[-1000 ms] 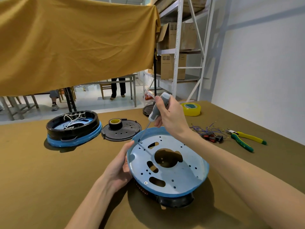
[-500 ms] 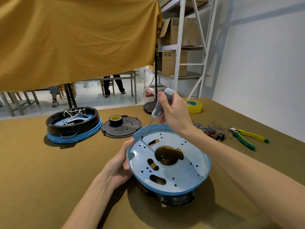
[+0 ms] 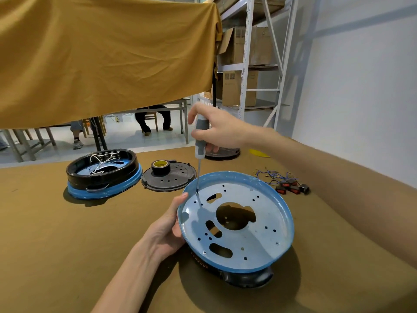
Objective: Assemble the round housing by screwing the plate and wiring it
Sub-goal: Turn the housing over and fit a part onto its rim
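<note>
Round black housing (image 3: 248, 277) with blue-rimmed perforated metal plate (image 3: 252, 233) on top, tilted, sits on brown-covered worktop (image 3: 56, 245), near centre. Left hand (image 3: 168, 231) grips plate's left rim, thumb over edge. Right hand (image 3: 216, 129) curled round grey-handled screwdriver (image 3: 199, 141), held near upright, tip on plate near far-left rim. Second black housing on blue base with white wires (image 3: 102, 172) far left; black round lid (image 3: 169, 177) with tape roll (image 3: 160, 166) beside it. Blue wires and red switches (image 3: 286, 184) right.
</note>
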Action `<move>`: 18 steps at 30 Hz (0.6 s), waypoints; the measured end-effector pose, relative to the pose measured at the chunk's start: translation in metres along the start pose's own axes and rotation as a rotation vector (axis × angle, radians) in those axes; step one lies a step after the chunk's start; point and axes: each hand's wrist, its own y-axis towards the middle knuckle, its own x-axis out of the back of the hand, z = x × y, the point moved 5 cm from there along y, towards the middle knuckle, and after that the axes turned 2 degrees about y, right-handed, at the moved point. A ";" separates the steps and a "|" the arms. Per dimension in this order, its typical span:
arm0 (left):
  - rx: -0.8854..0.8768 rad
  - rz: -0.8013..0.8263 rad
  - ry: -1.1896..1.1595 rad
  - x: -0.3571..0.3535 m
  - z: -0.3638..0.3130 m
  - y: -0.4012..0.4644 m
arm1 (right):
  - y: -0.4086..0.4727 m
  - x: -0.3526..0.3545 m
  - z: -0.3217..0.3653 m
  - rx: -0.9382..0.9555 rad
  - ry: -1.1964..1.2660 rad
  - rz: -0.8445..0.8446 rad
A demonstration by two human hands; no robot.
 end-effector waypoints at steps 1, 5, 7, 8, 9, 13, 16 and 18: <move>-0.002 -0.005 0.006 0.000 0.000 0.000 | 0.004 0.002 0.003 -0.028 -0.019 0.065; -0.005 -0.011 0.036 -0.001 0.001 0.002 | 0.011 0.011 0.007 -0.195 -0.075 0.292; -0.006 -0.016 0.037 -0.001 0.002 0.003 | 0.014 0.017 0.009 -0.229 -0.210 0.328; -0.003 -0.018 0.035 -0.001 0.002 0.003 | 0.016 0.019 0.009 -0.234 -0.301 0.329; 0.002 -0.020 0.031 -0.001 0.002 0.003 | 0.018 0.021 0.010 -0.236 -0.383 0.330; 0.015 -0.028 0.026 -0.002 0.004 0.002 | 0.025 0.022 0.009 -0.228 -0.567 0.330; 0.018 -0.026 0.023 -0.002 0.004 0.002 | 0.029 0.021 0.010 -0.228 -0.691 0.344; 0.014 -0.026 0.027 -0.003 0.004 0.002 | 0.029 0.019 0.009 -0.276 -0.612 0.435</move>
